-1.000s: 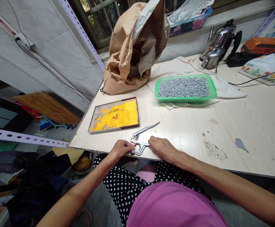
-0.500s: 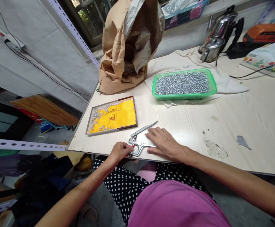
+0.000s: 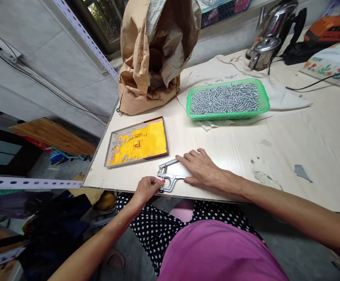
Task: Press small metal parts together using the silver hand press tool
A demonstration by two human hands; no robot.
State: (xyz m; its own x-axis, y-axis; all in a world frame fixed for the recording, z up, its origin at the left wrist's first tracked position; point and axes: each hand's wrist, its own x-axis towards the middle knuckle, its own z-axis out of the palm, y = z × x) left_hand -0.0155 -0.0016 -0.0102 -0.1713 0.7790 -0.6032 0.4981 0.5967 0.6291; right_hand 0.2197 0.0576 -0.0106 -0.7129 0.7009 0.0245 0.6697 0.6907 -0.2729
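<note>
Metal hand press pliers [image 3: 170, 177] with a spring between the handles lie flat near the table's front edge. My right hand [image 3: 202, 168] is around their handles, fingers over the upper one and thumb by the lower one. At the jaw end, my left hand [image 3: 149, 189] is closed in a pinch, its fingertips against a small red part between the jaws. What it pinches is too small to make out. Just beyond the pliers is a shallow box [image 3: 137, 157] with a yellow printed bottom and many small silver pieces, mostly at its left side.
A green plastic basket [image 3: 228, 116] full of small silver metal pieces stands on a cloth behind my right hand. A large open brown paper sack [image 3: 135, 74] is at the back left. Metal pots [image 3: 265, 48], an orange box [image 3: 330, 29] and a black cable are at the back right.
My right hand has moved left onto the handles and taken hold of them; the upper handle's end is now covered by its fingers. My left hand stays at the jaws.
</note>
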